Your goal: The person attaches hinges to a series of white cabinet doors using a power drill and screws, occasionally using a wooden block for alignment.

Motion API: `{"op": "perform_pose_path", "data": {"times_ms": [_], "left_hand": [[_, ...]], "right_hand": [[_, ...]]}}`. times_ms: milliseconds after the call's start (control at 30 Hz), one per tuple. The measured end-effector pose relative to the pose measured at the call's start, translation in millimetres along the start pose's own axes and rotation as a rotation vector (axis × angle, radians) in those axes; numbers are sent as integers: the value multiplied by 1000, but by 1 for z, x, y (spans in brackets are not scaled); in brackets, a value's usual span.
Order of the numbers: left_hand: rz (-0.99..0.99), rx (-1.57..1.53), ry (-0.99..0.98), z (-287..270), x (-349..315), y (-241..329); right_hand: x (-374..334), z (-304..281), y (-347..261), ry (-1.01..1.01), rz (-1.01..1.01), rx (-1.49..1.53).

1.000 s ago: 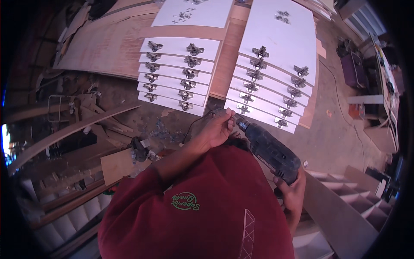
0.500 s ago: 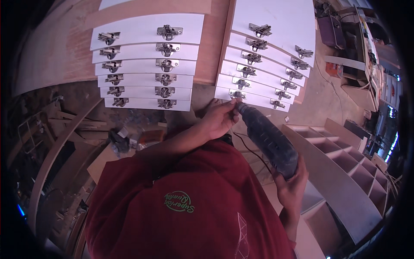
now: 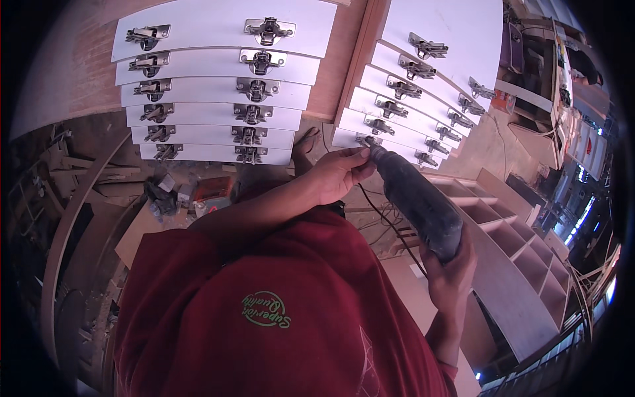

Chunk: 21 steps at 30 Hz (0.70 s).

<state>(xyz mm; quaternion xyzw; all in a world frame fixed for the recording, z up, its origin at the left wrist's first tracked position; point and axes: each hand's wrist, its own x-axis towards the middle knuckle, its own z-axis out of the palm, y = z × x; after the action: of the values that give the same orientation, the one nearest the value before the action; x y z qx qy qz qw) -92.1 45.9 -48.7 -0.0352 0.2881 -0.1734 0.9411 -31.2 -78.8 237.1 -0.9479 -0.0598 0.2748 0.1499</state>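
Observation:
My right hand (image 3: 452, 268) is wrapped round the rear of a dark power drill (image 3: 422, 205), whose front end points up and left. That tip meets a metal cabinet hinge (image 3: 368, 140) on the nearest panel of the right-hand stack of white panels (image 3: 450, 30). Beside the chuck, my left hand (image 3: 344, 173) is closed in a pinch, thumb and forefinger at the drill's tip. Whatever those fingers hold is too small to make out. More hinges, in two rows, sit on the overlapping panels of that stack.
To the left lies another stack of white panels (image 3: 211, 33) with paired hinges. A black cord (image 3: 378, 210) hangs below the drill. At the right stands a wooden unit with compartments (image 3: 506, 284). A bare foot (image 3: 306, 141) shows between the stacks; a curved wooden strip (image 3: 78, 198) rises at left.
The whole view has shifted and tilted slightly, bringing the panels closer. Both hands and the drill stay at the same hinge, with the left hand still pinched by the drill's tip.

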Motion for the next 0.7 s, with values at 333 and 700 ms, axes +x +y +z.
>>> {"op": "perform_pose_path", "data": {"times_ms": [333,700], "left_hand": [[-25,-68,15,0,3,0],[-11,-43,26,1,4,0]], "right_hand": [[7,-3,-3,-19,-2,-2],[11,-3,-3,-22,-33,-10]]}}
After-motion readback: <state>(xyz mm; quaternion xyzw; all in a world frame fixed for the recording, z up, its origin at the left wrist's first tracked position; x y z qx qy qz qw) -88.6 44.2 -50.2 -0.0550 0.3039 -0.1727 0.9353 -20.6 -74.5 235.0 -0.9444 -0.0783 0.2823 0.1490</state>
